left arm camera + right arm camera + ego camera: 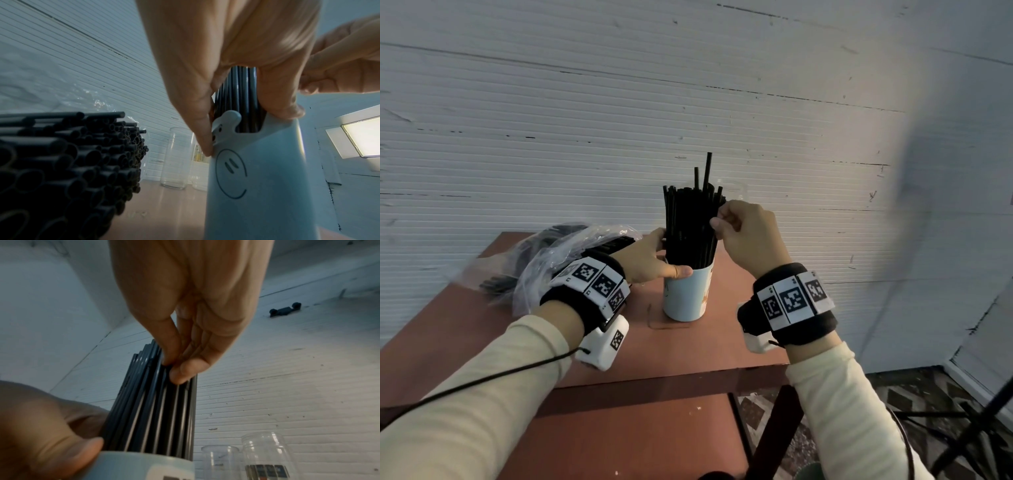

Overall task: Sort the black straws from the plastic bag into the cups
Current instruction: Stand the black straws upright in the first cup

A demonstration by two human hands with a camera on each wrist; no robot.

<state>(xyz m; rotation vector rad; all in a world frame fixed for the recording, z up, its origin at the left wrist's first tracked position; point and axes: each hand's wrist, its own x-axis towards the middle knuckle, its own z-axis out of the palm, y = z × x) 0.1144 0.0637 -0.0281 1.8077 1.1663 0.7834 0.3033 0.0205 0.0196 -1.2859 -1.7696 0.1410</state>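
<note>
A pale blue cup (685, 298) with a smiley face (257, 178) stands on the red-brown table (688, 356), packed with upright black straws (688, 226); two stick up higher. My left hand (659, 258) grips the cup at its rim, thumb along the front and fingers (197, 126) round the back of the straws. My right hand (719, 217) pinches a few straws (156, 410) near their tops on the bundle's right side between thumb and fingertips (180, 373). A clear plastic bag (558, 260) with more black straws (61, 162) lies to the left.
Behind the blue cup stand a clear glass cup (176, 159) (222, 462) and a clear jar (267, 456). A white ribbed wall (688, 102) backs the table. The table's front edge (671, 380) is near my wrists; black stand legs (969, 428) are on the floor at right.
</note>
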